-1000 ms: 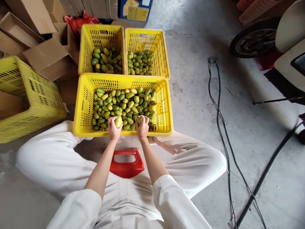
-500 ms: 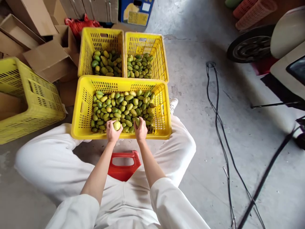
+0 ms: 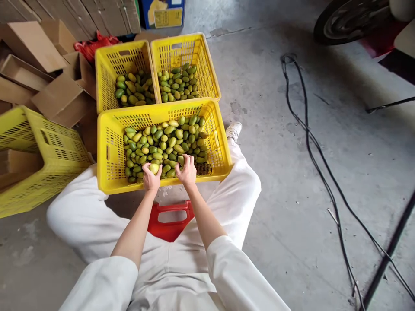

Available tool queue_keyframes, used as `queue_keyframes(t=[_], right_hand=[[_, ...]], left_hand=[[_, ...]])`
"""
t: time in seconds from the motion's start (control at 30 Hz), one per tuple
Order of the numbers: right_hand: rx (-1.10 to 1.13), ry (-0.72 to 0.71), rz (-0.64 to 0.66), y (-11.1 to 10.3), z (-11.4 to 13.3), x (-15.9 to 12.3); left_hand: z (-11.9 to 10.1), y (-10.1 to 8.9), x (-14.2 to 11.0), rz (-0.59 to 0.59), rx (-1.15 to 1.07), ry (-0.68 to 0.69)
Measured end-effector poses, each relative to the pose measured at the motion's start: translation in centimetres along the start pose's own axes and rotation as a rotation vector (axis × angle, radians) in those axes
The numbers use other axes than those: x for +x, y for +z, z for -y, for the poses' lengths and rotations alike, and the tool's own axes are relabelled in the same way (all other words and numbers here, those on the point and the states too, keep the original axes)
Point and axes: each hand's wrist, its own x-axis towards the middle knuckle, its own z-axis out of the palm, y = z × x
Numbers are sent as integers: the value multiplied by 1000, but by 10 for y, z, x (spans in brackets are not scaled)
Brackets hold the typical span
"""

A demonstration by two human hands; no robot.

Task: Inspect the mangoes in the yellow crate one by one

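A yellow crate [image 3: 110, 129] full of small green and yellow mangoes [image 3: 165, 138] stands on the floor between my knees. My left hand [image 3: 149, 179] is closed round a pale yellow-green mango [image 3: 154, 168] at the crate's near edge. Beside it, my right hand [image 3: 187, 172] rests on the pile with its fingers curled over a green mango [image 3: 180, 159]. Two more yellow crates sit behind: the left one [image 3: 106, 69] has larger mangoes, the right one [image 3: 197, 56] smaller ones.
An empty yellow crate [image 3: 48, 147] lies tilted at the left, with cardboard boxes [image 3: 55, 90] behind it. A red stool [image 3: 168, 216] is under me. Black cables [image 3: 311, 134] run over the concrete floor on the right. A wheel [image 3: 350, 17] shows at top right.
The view has swung left and tilted. Both hands stay at the crate's near edge; the right hand has settled lower onto the pile. My right leg has stretched out beside the crate.
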Motion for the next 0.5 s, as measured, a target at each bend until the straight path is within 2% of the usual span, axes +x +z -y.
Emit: queue_keyframes(t=[0.17,0.27,0.37,0.5], right_hand=[[149,-22,19,-3,-4,3],[325,31,81,-10,-7,6],[625,173,237,-21,-6,10],[1019,469,409,-35,-3,11]], left_hand=[[5,-9,-3,30,-92,48],[9,-16,-1,126,-258,32],[13,-20,3,196,-415,-34],[17,-22,7,277,-595,-204]])
